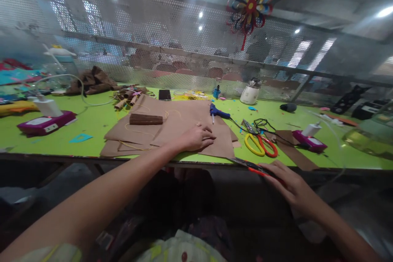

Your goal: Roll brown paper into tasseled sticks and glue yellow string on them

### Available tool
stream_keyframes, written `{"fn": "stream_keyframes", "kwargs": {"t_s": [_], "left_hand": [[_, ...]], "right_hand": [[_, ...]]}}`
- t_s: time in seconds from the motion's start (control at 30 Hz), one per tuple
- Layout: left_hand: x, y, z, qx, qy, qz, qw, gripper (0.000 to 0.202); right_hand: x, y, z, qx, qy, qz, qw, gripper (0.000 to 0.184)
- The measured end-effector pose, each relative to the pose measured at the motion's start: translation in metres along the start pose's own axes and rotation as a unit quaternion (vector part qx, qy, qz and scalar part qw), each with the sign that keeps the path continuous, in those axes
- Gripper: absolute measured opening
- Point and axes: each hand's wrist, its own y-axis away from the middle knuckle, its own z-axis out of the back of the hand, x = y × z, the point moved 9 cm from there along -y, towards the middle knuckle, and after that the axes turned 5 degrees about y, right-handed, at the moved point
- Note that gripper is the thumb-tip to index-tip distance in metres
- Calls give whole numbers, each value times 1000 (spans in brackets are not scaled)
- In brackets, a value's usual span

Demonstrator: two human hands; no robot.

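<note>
Left grip (198, 137) is laid palm-down on the brown paper (190, 112), fingers loosely extended, with that arm stretched up from the lower left. Right grip (285, 182) is wrapped around a black-and-red bladed tool (256, 168), tip held right by the paper's near edge. Room's backed by a perforated screen (184, 28). Green counter (92, 119) is pretty cluttered: the paper's spread mid-counter, then yellow-and-red scissors (257, 134) and a blue glue gun (219, 111) are seen to its right.
</note>
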Motion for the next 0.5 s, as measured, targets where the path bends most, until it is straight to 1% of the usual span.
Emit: {"fn": "stream_keyframes", "kwargs": {"t_s": [0.07,0.17,0.33,0.5], "left_hand": [[0,0,0,-2,0,0,1000,37],[1,0,1,-6,1,6,1000,37],[0,0,0,-4,2,0,1000,36],[-1,0,1,-5,2,1,1000,36]], "right_hand": [[0,4,1,5,-3,-6,1000,35],[3,4,3,-6,-4,-9,1000,34],[15,-10,-2,-20,-9,0,1000,33],[25,-22,-10,-14,-1,5,1000,34]]}}
